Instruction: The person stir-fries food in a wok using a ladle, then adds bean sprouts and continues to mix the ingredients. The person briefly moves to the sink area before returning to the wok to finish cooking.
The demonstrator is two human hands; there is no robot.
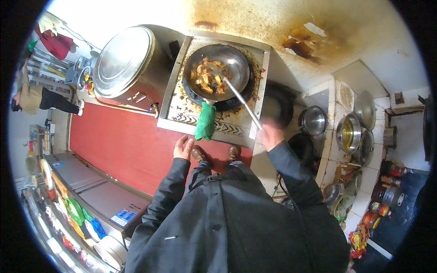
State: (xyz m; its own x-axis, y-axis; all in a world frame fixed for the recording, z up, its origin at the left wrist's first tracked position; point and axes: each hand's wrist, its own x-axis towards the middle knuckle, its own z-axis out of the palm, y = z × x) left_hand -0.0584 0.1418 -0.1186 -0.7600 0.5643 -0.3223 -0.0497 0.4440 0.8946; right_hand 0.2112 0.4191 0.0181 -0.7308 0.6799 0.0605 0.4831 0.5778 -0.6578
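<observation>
A dark wok [239, 68] sits on the stove burner, with browned pieces of food [207, 75] inside. My right hand [271, 135], slightly blurred, is closed around the handle end of a long-handled metal wok utensil [243, 102]. Its far end reaches into the wok among the food, so whether it is a ladle or a turner is hidden. A green cloth [205, 122] is wrapped around the wok's handle, pointing toward me. My left hand [183, 148] hangs just left of the cloth, apart from it, fingers loosely spread and holding nothing.
The stove [184, 102] has a greasy, food-spattered top. Left of it stands a large lidded metal drum [136, 68] with a tap. Bowls and a pot of yellowish liquid [349, 132] line the tiled counter at right. Far left, another person [34, 98] stands near shelves.
</observation>
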